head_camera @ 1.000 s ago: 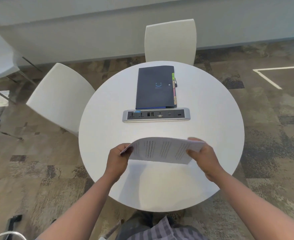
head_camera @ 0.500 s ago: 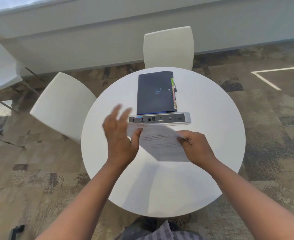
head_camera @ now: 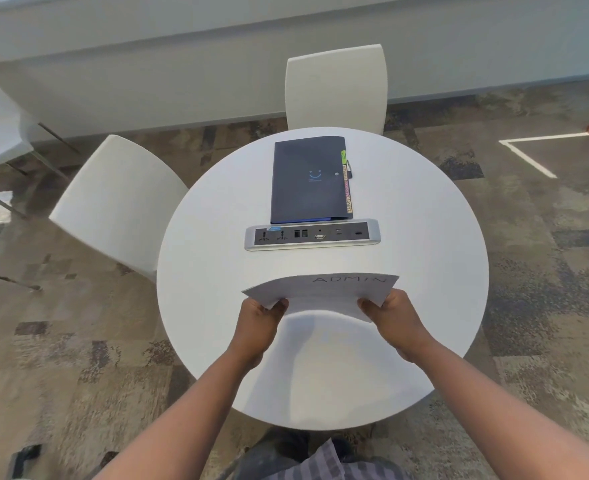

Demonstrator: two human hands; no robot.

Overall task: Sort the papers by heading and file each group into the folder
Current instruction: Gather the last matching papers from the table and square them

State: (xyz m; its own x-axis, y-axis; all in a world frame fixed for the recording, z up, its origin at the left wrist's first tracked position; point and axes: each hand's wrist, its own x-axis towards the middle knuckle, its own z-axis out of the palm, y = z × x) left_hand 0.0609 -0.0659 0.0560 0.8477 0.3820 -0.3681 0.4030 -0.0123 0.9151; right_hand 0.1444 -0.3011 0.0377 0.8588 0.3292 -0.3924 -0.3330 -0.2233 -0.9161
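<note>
While my left hand (head_camera: 260, 315) and right hand (head_camera: 386, 311) pinch the papers (head_camera: 321, 291), loose sheets could slip out.

We reach both bare forearms forward from the lower corners of the view, converging toward the middle. Our left hand (head_camera: 260, 318) is raised above the counter (head_camera: 199, 271), knuckles toward us, thumb on top and fingers curled under, pinching the near left corner of the papers (head_camera: 321, 291). Our right hand (head_camera: 392, 318) mirrors it, gripping the near right corner with the thumb over the edge. Both wrists are nearly straight and level with each other.
</note>
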